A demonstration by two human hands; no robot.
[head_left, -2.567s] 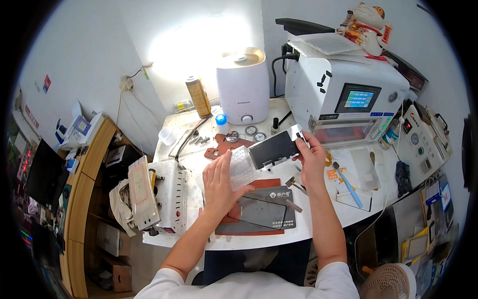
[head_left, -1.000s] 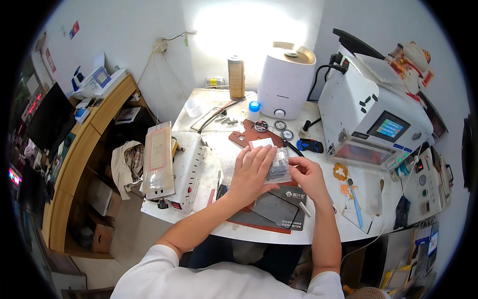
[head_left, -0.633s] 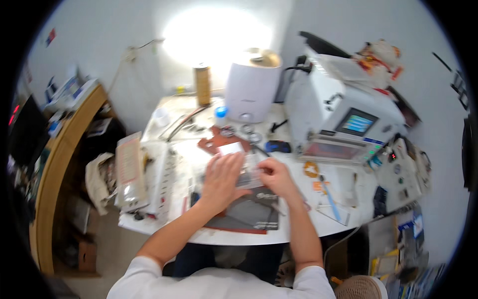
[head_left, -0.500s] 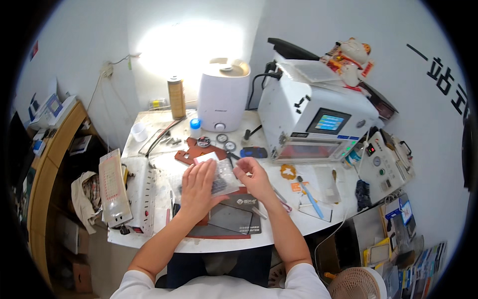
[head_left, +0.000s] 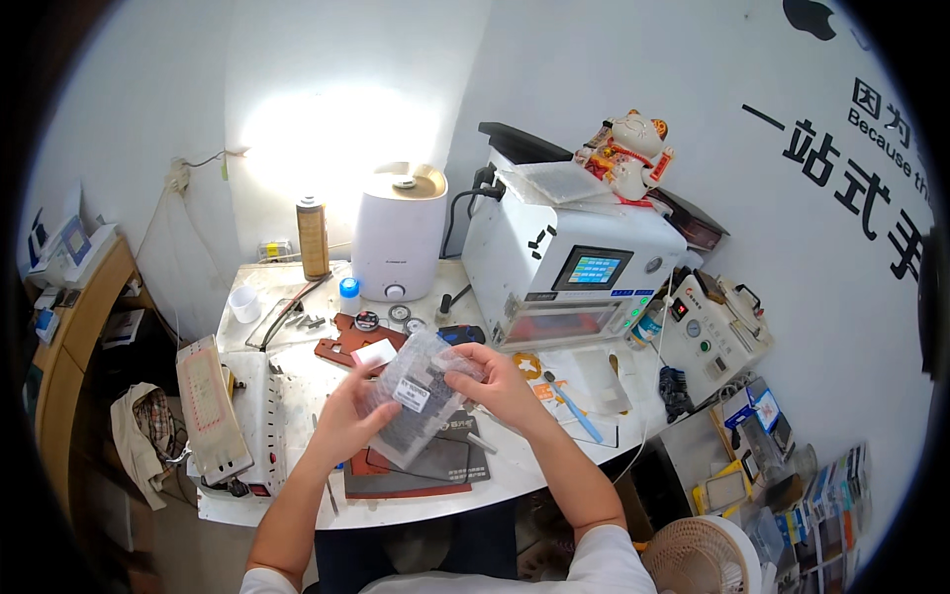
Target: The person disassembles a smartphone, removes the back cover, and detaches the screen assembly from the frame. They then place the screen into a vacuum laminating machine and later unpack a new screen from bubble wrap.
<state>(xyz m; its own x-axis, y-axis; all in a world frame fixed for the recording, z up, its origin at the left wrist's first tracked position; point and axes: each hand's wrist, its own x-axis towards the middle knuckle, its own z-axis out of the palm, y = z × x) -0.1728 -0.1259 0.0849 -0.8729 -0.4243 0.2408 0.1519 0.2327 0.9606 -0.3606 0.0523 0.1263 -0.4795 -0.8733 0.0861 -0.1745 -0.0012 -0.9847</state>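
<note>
A clear bubble-wrap pouch with a white label and something dark inside is held tilted above the work mat. My left hand grips its left edge, thumb across the front near the label. On the upper right corner, my right hand pinches the plastic between thumb and fingers. Beneath the pouch lie a dark mat and a thin dark panel, both partly covered. Just behind my hands are a white card and a reddish-brown slotted holder.
A white humidifier, a tall spray can and a white machine with a screen stand along the back. To the left is a power box; to the right, a blue-handled tool. A fan stands lower right.
The pouch has been lifted and tilted up, its label now showing. My right hand, earlier beside it, now pinches its corner; my left hand has shifted to its left edge. The view has moved.
</note>
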